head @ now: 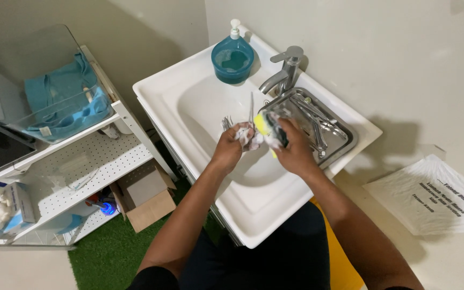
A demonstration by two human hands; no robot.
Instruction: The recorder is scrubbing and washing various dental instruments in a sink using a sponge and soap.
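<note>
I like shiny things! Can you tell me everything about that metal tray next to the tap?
The metal tray is a shallow, shiny steel-looking rectangle with a raised rim and rounded corners. It sits tilted across the right rim of the white sink, just behind and beside the silver tap. Inside lie several long, thin metal tools, crossing each other. The person's right hand, holding a yellow sponge, is just in front of the tray's near edge; whether it touches the tray cannot be told.

White sink (253, 215) w/ soap bottle (232, 58) & steel tray (345, 140) on rim.
</note>
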